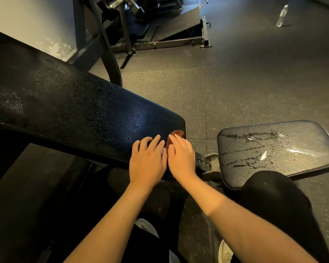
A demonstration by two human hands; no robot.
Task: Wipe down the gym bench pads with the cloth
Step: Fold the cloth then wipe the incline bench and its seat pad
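Nearest the camera, a black-clad knee (273, 196) overlaps the near edge of the seat pad (273, 147), which carries wet streaks. Just beyond, both hands lie side by side on the end of the back pad (74, 103): the left hand (147, 160) rests flat with its fingers extended, and the right hand (180, 156) presses straight fingers onto the brown cloth (178, 133), bunched at the pad's end corner. Farther off, a machine frame (160, 31) and a bottle (282, 16) are on the floor (235, 76).
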